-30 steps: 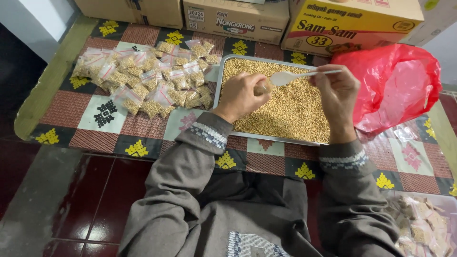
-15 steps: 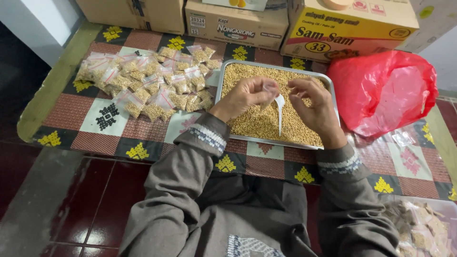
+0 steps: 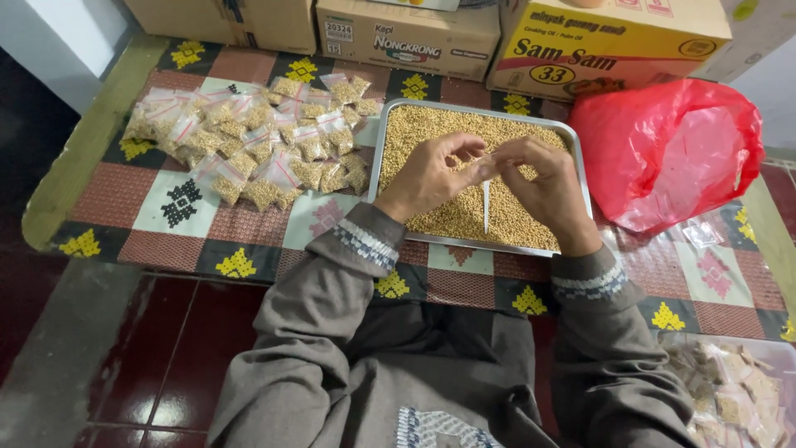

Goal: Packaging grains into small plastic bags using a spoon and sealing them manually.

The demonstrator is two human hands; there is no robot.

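tray (image 3: 377, 166): silver metal, filled with tan-gold grain | small bag (image 3: 486, 206): clear | packet pile (image 3: 257, 137): clear, red-striped, tan fill | plastic bag (image 3: 672, 153): red | mat (image 3: 178, 203): chequered brown, black, white, yellow motifs | sleeves (image 3: 332, 282): grey, patterned cuffs | cartons (image 3: 406, 37): brown; one yellow | floor (image 3: 124, 357): dark red tile

The person wears a soft grey-brown top with long sleeves. Each cuff has a band of blue and white pattern just behind the left hand (image 3: 431, 174) and the right hand (image 3: 543, 187). Both hands are bare.
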